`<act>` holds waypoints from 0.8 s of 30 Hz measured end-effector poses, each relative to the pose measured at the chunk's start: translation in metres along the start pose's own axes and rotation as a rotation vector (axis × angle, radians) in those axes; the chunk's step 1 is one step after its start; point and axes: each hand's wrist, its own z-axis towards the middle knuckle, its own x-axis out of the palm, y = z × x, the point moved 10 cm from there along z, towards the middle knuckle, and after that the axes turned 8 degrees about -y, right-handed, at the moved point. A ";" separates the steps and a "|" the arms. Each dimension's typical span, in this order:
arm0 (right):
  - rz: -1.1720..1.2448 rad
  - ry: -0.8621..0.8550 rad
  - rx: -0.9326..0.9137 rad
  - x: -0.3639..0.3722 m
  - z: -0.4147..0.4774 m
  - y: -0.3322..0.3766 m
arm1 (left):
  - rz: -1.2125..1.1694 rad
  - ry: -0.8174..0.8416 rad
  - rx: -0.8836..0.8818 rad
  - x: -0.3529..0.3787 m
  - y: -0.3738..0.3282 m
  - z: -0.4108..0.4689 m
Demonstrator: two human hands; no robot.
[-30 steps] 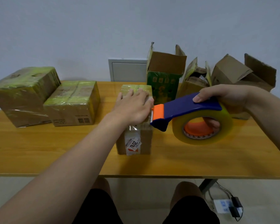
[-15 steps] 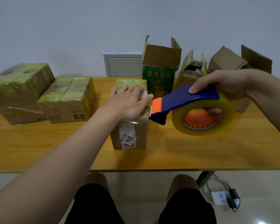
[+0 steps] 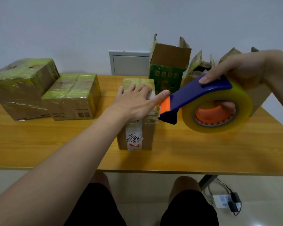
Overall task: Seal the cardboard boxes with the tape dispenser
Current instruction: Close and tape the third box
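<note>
Brown taped boxes point(image 3: 70, 98) at table point(image 3: 39, 144) left, done | presses small box point(image 3: 136, 139) mid-table with flat, straight-fingered left grip point(image 3: 136, 101), holding nothing, thumb stretched further toward orange cutter point(image 3: 166, 104) than before, so likely cutting strip | clasps tape dispenser point(image 3: 203, 90) at box's right edge in right grip point(image 3: 240, 70), hooked through core | open boxes point(image 3: 168, 74) behind, unsealed

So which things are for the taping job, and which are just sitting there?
For the job:
tape dispenser in the right hand
small box under the flat left hand
open green box behind it

Just lying about:
white wall panel
power strip on the floor
</note>
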 end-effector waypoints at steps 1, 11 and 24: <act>0.025 -0.011 -0.002 -0.002 0.001 -0.006 | 0.008 0.011 0.001 0.001 -0.002 -0.001; -0.043 -0.144 0.037 -0.006 0.011 0.007 | 0.043 0.039 0.010 0.002 -0.003 -0.002; -0.564 -0.356 0.269 0.031 0.064 0.029 | 0.054 0.048 0.000 0.006 0.001 -0.001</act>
